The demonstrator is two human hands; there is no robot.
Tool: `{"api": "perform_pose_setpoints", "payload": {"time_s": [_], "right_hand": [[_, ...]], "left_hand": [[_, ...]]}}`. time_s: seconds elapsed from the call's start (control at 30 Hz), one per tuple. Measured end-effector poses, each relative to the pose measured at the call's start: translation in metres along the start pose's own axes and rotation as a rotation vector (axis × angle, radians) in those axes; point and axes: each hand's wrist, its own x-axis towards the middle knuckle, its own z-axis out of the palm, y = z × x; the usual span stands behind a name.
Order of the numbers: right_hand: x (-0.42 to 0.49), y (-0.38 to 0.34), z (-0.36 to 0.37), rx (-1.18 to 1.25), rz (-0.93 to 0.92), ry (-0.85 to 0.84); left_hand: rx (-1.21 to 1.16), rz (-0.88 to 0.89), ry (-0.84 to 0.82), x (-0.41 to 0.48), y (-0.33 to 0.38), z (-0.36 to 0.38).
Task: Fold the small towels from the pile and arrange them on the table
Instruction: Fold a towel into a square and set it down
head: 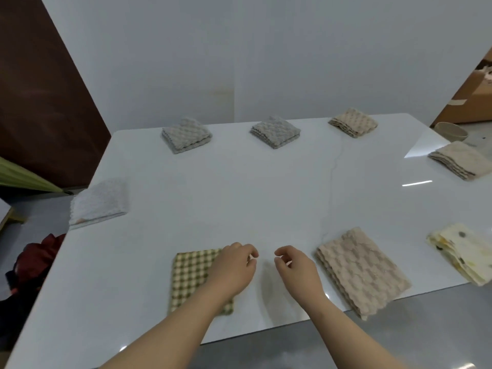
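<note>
Several folded small towels lie around the white table [239, 203]. A green checked towel [190, 275] sits near the front edge, and my left hand [234, 267] hovers over its right side with fingers loosely curled, holding nothing. My right hand [295, 267] hangs just right of it, also loosely curled and empty. A beige towel [362, 270] lies to the right, and a cream printed towel [463, 251] at the far right. Two grey towels [186, 134] [275, 131] and a beige towel [352, 122] line the far edge. A white towel [99, 201] rests at the left edge.
Another beige towel [460, 161] lies at the right edge. Beyond it a round bowl [451, 131] and cardboard boxes [471, 97] stand on the floor. Dark red cloth [34, 259] lies left of the table. A grey wall stands behind.
</note>
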Motion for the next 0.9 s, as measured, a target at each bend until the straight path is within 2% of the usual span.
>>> {"api": "perform_pose_setpoints", "payload": {"time_s": [0.2, 0.3, 0.5, 0.6, 0.7, 0.9], "right_hand": [[0.020, 0.046, -0.071, -0.207, -0.109, -0.035], [0.027, 0.064, -0.095, -0.227, -0.160, -0.054], [0.039, 0.094, -0.133, -0.371, -0.252, 0.120], [0.042, 0.111, -0.150, -0.388, -0.189, 0.143], [0.044, 0.123, -0.156, -0.343, -0.062, 0.083], [0.041, 0.130, -0.157, -0.090, 0.030, -0.048]], "left_hand": [[-0.099, -0.067, -0.016, 0.019, 0.076, 0.045], [-0.142, -0.116, -0.027, 0.025, 0.106, 0.062], [-0.264, -0.198, -0.060, 0.030, 0.137, 0.085], [-0.420, -0.260, -0.028, 0.032, 0.148, 0.095], [-0.563, -0.341, -0.009, 0.037, 0.153, 0.101], [-0.547, -0.359, 0.022, 0.041, 0.155, 0.111]]}}
